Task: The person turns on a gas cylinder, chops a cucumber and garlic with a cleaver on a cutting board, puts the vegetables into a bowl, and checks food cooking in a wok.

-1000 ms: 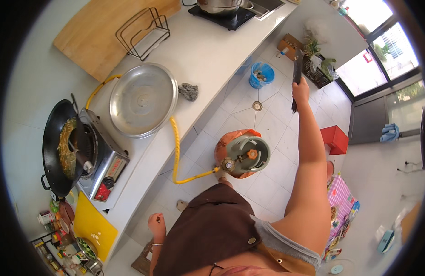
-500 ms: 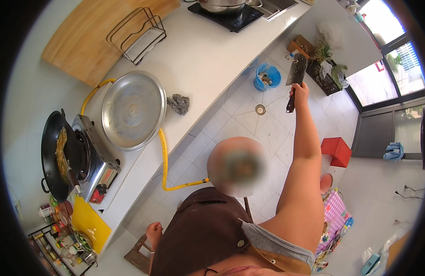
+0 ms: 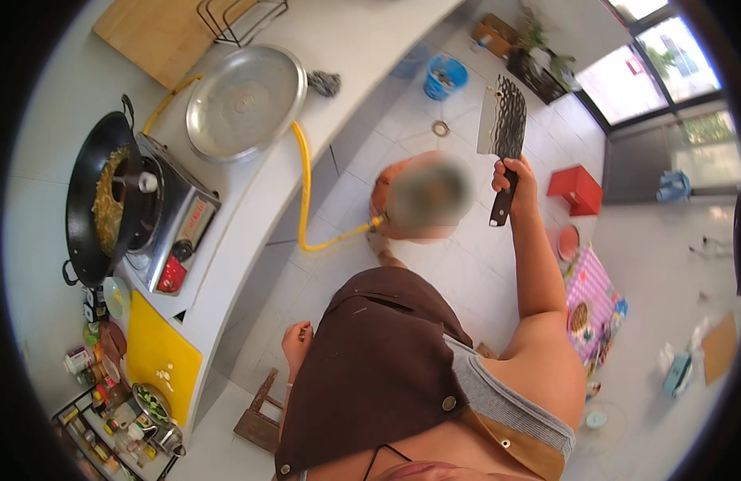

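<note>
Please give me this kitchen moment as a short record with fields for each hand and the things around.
right hand: raised over the tiled floor, shut around the dark handle of a cleaver, blade up
left hand: low at the brown apron, holding nothing
counter: white, on the person's left
on counter: round metal tray, black wok with food on a gas stove, yellow cutting board
floor: yellow hose, blue bucket, red stool

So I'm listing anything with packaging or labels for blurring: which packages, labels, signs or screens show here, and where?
Bottles and jars: clustered at the counter's near end, lower left; small, with mixed-colour labels too small to make out.
Stove front panel: on the tabletop gas stove; silver with a red patch.
Patterned packet: on the floor below the right hand holding the cleaver; pink checked.
No signs or screens visible.
</note>
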The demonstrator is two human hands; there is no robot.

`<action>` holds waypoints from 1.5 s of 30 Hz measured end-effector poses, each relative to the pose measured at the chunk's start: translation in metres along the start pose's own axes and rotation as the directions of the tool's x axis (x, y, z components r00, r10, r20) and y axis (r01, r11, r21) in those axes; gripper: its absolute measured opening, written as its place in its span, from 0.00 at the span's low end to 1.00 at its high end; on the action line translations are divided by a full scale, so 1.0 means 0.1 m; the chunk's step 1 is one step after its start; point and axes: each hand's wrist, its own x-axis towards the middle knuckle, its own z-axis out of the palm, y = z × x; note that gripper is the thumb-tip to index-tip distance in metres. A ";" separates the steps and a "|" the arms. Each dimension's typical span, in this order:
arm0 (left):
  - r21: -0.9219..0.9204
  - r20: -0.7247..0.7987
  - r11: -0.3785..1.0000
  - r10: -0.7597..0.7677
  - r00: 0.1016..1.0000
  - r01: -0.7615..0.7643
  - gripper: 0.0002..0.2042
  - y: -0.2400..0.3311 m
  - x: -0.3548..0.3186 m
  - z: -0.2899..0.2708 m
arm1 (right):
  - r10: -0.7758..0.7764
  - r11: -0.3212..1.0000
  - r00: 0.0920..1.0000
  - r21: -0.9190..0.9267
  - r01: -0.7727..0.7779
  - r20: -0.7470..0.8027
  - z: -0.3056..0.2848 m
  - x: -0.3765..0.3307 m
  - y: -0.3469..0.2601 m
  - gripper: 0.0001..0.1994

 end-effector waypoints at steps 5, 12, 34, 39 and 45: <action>0.047 0.120 0.997 0.062 0.991 -0.068 0.06 -0.18 -0.20 -0.23 | 0.018 0.995 0.988 0.102 -0.002 -0.155 -0.64 -1.60 0.06 0.06; 0.171 0.207 0.951 0.220 0.953 -0.256 0.08 0.11 -0.12 0.05 | 0.009 0.987 0.894 0.149 0.065 -0.448 -1.73 -2.95 0.24 0.06; -0.415 0.691 0.115 0.685 -0.230 -0.902 0.10 5.00 -0.92 5.80 | -0.217 0.954 0.563 -0.051 0.295 -0.798 -5.05 -3.21 -1.08 0.06; -0.509 0.675 0.128 0.672 -0.303 -0.851 0.08 5.84 -1.04 6.89 | -0.262 0.948 0.494 -0.124 0.294 -0.829 -5.55 -2.82 -1.64 0.05; -0.677 0.490 0.073 0.787 -0.375 -0.732 0.05 6.80 -1.42 8.11 | -0.266 0.961 0.405 -0.206 0.187 -0.875 -6.04 -2.49 -2.19 0.03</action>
